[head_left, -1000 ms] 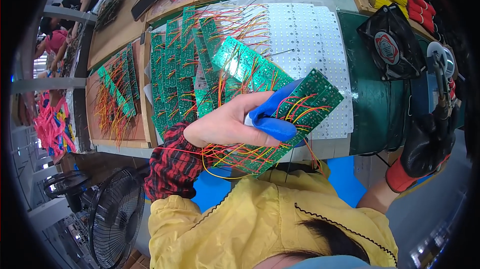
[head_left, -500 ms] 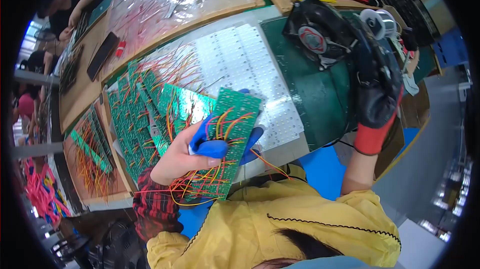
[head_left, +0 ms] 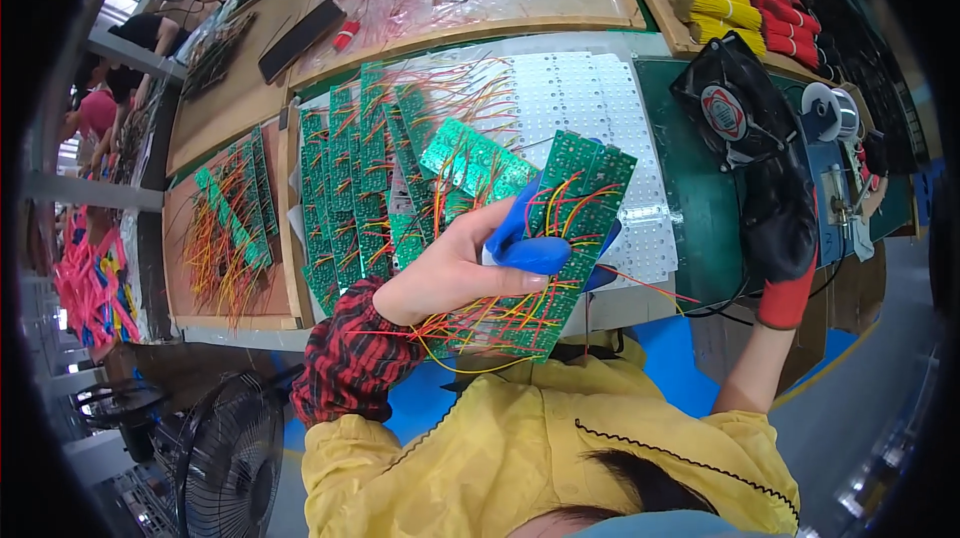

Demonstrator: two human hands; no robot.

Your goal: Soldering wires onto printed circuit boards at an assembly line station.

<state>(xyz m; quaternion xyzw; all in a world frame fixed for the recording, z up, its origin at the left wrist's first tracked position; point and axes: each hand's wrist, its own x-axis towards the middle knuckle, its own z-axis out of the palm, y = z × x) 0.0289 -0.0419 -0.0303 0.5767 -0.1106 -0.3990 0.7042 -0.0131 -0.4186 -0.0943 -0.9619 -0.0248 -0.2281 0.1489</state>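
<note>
My left hand, with blue finger covers, grips a long green circuit board by its middle. Red and yellow wires trail from the board, which tilts above the table's near edge. My right hand, in a black glove with a red cuff, is beside a small black fan at the right; its fingers do not show clearly, and any held thing is hidden. Several wired boards lie in overlapping rows left of the held board. White perforated panels lie beyond it.
A solder spool and a metal holder stand at the right. Yellow and red wire bundles fill a far-right tray. A wooden tray holds more wired boards at left. A standing fan is at lower left; other people work at far left.
The view has shifted, so the table's things sit farther right. My right glove has moved left relative to the small fan, uncovering the metal holder. My left hand keeps its grip on the circuit board.
</note>
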